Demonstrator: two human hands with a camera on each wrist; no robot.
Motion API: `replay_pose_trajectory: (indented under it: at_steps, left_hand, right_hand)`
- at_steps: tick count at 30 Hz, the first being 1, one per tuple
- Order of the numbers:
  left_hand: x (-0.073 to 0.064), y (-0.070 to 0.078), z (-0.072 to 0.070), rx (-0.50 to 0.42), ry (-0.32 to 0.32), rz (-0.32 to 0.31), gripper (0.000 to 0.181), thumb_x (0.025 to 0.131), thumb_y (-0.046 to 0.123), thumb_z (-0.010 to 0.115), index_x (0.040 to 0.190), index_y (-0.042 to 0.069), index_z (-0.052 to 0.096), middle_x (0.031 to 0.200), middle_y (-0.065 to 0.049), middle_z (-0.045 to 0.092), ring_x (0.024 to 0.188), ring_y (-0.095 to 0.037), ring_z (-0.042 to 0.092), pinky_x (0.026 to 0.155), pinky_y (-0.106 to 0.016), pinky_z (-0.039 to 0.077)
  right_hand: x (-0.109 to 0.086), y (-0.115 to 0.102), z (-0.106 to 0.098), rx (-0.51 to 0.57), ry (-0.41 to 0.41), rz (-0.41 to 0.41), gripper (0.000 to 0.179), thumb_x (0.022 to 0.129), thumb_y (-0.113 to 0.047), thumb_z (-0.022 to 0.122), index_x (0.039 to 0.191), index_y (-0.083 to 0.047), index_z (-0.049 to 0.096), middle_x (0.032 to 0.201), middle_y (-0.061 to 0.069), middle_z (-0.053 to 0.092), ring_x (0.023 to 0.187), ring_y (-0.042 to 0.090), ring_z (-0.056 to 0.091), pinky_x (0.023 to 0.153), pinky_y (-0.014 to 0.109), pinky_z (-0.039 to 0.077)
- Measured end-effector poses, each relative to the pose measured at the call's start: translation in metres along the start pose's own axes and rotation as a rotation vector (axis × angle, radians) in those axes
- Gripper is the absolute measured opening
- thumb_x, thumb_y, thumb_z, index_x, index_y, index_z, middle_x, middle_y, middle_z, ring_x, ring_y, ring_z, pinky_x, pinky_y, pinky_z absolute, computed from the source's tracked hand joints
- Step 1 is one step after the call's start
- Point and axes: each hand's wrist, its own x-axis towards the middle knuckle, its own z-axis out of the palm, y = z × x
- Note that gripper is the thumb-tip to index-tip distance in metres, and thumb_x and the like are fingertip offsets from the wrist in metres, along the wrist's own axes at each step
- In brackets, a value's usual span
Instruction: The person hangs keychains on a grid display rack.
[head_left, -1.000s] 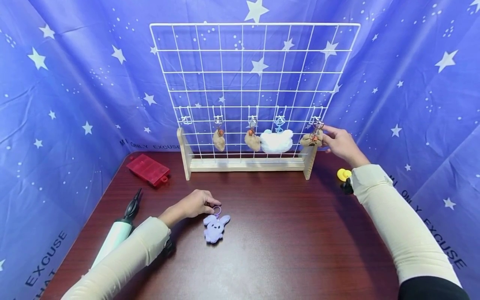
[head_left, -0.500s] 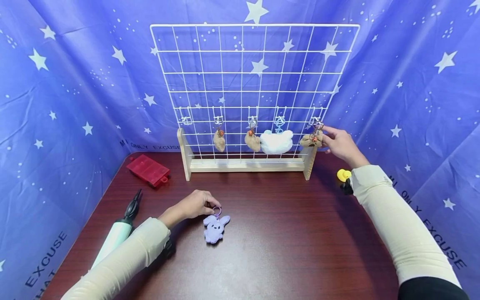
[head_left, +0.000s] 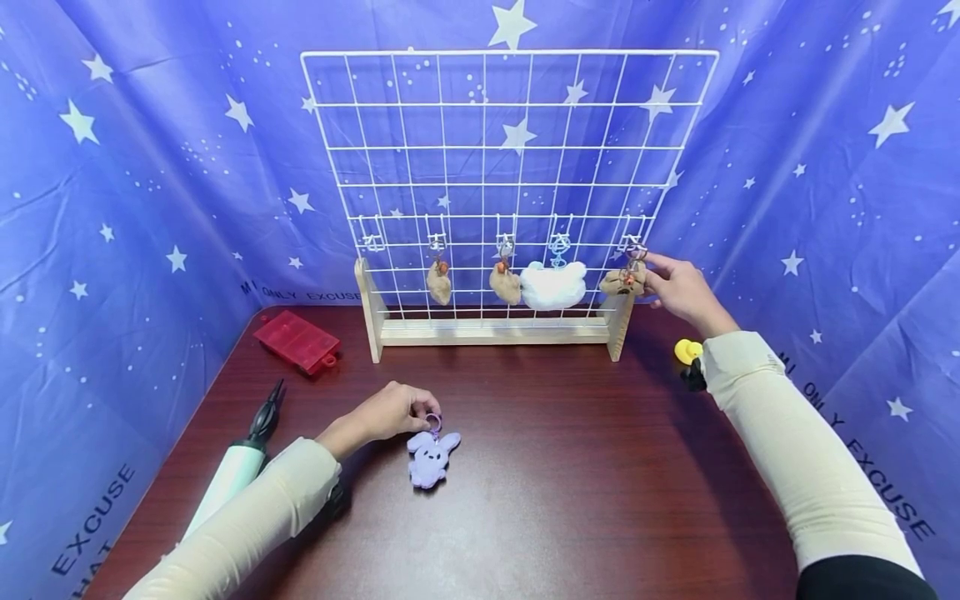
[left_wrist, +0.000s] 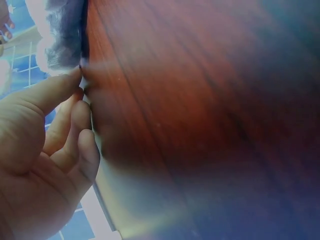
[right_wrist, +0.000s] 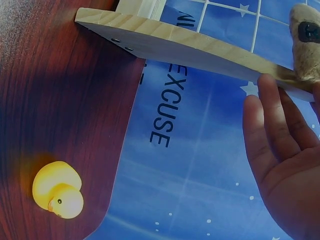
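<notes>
A lilac plush bunny keychain [head_left: 429,462] lies on the dark wood table, its ring pinched by my left hand [head_left: 386,411]. The left wrist view has that hand's thumb and fingertips meeting right at the edge of the pale plush [left_wrist: 62,40]. My right hand [head_left: 681,287] reaches the rack's right end and holds the ring of a brown plush keychain [head_left: 622,281] at the last hook [head_left: 632,240]. In the right wrist view, only part of this plush shows; thumb and index finger are mostly out of frame, while the other fingers extend near the wooden upright [right_wrist: 200,50].
The white wire grid rack [head_left: 483,146] also carries a white plush keychain [head_left: 553,285] and two small brown ones, with a bare hook [head_left: 372,240] at left. A red case [head_left: 296,340] and hand pump [head_left: 236,462] lie left; a yellow duck [right_wrist: 57,190] sits right.
Almost nothing moves. The left fingers shift very slightly at the bunny's ring, and the right hand stays at the last hook.
</notes>
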Motion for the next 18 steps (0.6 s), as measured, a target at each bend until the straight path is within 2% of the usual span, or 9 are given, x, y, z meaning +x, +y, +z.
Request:
replay_pose_trajectory:
  at_steps: [4,10,16,18]
  left_hand:
    - [-0.002,-0.003,0.001,-0.004,0.002,-0.002,0.019,0.086,0.01,0.078,0.101,0.021,0.077,0.071,0.014,0.072,0.067,0.006,0.059,0.065,-0.018,0.048]
    - [-0.006,-0.002,-0.005,-0.075,0.019,-0.036,0.021,0.087,0.009,0.077,0.106,0.019,0.077,0.076,0.011,0.075,0.069,0.003,0.062,0.064,-0.019,0.049]
    - [-0.008,0.004,-0.015,-0.108,0.042,-0.066,0.024,0.089,0.01,0.077,0.111,0.016,0.079,0.08,0.007,0.076,0.059,0.002,0.053,0.052,-0.018,0.04]
    - [-0.009,0.004,-0.017,-0.105,0.048,-0.065,0.024,0.089,0.011,0.076,0.112,0.016,0.079,0.084,0.006,0.078,0.06,0.002,0.052,0.052,-0.018,0.039]
  right_hand:
    - [-0.001,0.0,0.0,-0.004,-0.001,0.005,0.05,0.105,-0.025,0.046,0.154,-0.015,0.046,0.117,0.03,0.069,0.067,0.021,0.071,0.06,0.027,0.053]
    - [-0.001,-0.001,0.0,0.003,-0.009,0.005,0.05,0.106,-0.026,0.047,0.154,-0.016,0.046,0.119,0.03,0.069,0.066,0.018,0.07,0.065,0.032,0.057]
    - [-0.001,-0.002,-0.001,0.001,-0.011,0.005,0.05,0.106,-0.026,0.046,0.155,-0.016,0.045,0.121,0.031,0.068,0.065,0.017,0.07,0.061,0.027,0.054]
    - [-0.001,-0.002,-0.001,0.0,-0.013,0.007,0.05,0.106,-0.026,0.046,0.155,-0.017,0.045,0.121,0.031,0.068,0.066,0.018,0.07,0.061,0.026,0.054]
